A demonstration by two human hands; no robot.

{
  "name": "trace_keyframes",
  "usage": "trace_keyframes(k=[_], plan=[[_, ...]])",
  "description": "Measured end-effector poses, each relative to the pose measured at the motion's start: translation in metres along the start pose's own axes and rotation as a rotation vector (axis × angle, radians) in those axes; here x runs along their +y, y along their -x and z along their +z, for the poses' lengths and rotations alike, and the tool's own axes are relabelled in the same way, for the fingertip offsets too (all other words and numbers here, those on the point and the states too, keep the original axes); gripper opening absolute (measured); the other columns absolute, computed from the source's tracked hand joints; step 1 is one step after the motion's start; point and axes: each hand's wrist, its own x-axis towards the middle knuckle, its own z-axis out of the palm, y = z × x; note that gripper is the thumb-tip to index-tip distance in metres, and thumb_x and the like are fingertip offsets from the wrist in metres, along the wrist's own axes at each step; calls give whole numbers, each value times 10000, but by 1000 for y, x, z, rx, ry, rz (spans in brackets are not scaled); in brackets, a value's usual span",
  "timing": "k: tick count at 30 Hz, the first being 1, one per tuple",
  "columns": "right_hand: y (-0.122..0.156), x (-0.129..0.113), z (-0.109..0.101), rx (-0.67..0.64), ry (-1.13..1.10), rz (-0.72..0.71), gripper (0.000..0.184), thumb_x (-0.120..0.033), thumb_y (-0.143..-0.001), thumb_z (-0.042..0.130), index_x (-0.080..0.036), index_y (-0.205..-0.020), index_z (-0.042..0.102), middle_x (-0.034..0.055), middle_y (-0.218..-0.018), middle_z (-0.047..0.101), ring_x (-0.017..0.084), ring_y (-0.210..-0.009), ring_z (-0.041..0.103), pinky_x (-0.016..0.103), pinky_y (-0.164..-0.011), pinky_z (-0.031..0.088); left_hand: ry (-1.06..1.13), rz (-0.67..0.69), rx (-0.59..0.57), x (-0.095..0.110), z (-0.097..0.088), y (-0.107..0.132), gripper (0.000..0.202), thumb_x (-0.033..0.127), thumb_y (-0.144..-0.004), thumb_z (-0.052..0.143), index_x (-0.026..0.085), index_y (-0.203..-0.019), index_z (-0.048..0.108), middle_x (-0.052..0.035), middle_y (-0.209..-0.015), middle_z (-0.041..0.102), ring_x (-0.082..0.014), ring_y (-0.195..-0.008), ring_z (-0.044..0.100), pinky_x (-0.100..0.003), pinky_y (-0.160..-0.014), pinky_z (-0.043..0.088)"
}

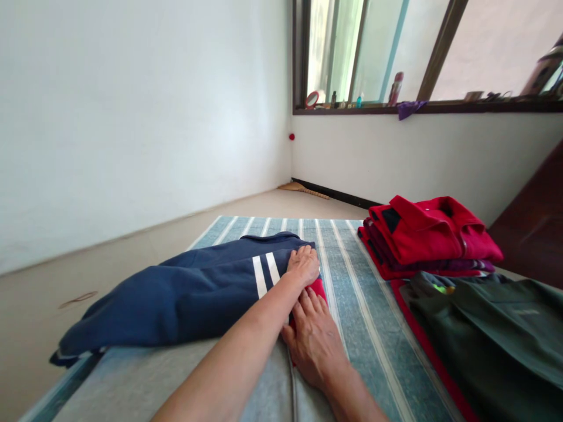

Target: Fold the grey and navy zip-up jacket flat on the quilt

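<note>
A navy garment with two white stripes [185, 293] lies bunched across a blue-and-white striped mat [365, 264]. My left hand [303, 265] rests flat on its right end, fingers spread and nothing gripped. Just below, my right hand [314, 340] presses on a strip of red cloth [317, 290] that shows from beneath the navy fabric. Its fingers are apart and lie flat. Under my forearms is a grey cloth [127, 381]. Most of the red cloth is hidden by the navy garment and my hands.
To the right sit a folded stack of red shirts [426, 234] and a dark green garment [484, 334] on red fabric. A dark brown furniture piece [532, 228] stands at the far right. A broom [303, 189] lies against the far wall, beneath a windowsill holding several small items.
</note>
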Motion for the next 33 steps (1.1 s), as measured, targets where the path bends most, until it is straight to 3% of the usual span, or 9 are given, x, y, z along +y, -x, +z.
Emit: trace_keyframes(k=[4,11,14,17,20,26,33], plan=[[0,1,4,-32,0,10,625,-344,-878,532,-143,-1456,402,138,-1482,431,349,-1370,375,523,-1103,380,-6,0,44,-7,14,4,266,230,-966,392,101,-1120,568,-180,-1296,555,-291,-1229,479,-451,-1022,364],[-3,-4,-6,-132,-28,68,638,-299,-890,474,-135,-1490,338,146,-1527,353,334,-1411,299,517,-1139,310,58,-58,100,-11,20,2,253,227,-933,485,150,-1141,608,-122,-1376,546,-222,-1302,456,-362,-1094,317],[-4,-6,-10,-174,-54,94,635,-305,-892,478,-143,-1490,341,139,-1538,333,322,-1421,280,511,-1151,286,47,-78,130,-10,13,3,234,213,-917,495,154,-1103,626,-109,-1332,580,-213,-1272,484,-345,-1076,328],[-4,-8,-12,-200,-59,110,615,-339,-897,492,-143,-1470,384,144,-1527,353,328,-1416,290,514,-1156,270,-14,-200,154,-10,2,4,201,204,-904,485,148,-1013,645,-108,-1157,659,-245,-1138,568,-363,-978,399],[-5,-8,-11,-204,-60,120,578,-410,-918,483,-137,-1427,456,168,-1506,383,336,-1406,309,513,-1156,266,-58,-305,113,-13,-11,4,223,214,-907,462,143,-980,660,-109,-1074,680,-268,-1061,601,-381,-917,428],[-5,-8,-7,-189,-73,134,582,-451,-917,500,-128,-1401,488,183,-1503,380,353,-1406,301,528,-1151,267,-33,-359,-26,-25,-37,-3,290,270,-905,468,150,-1054,687,-131,-1145,690,-292,-1119,606,-399,-939,440],[-5,-11,-10,-182,-108,135,567,-431,-920,504,-125,-1397,487,193,-1503,375,346,-1413,288,524,-1155,259,25,-453,-137,-37,-45,-45,286,290,-841,536,143,-999,723,-184,-1117,706,-324,-1097,638,-373,-847,493]])
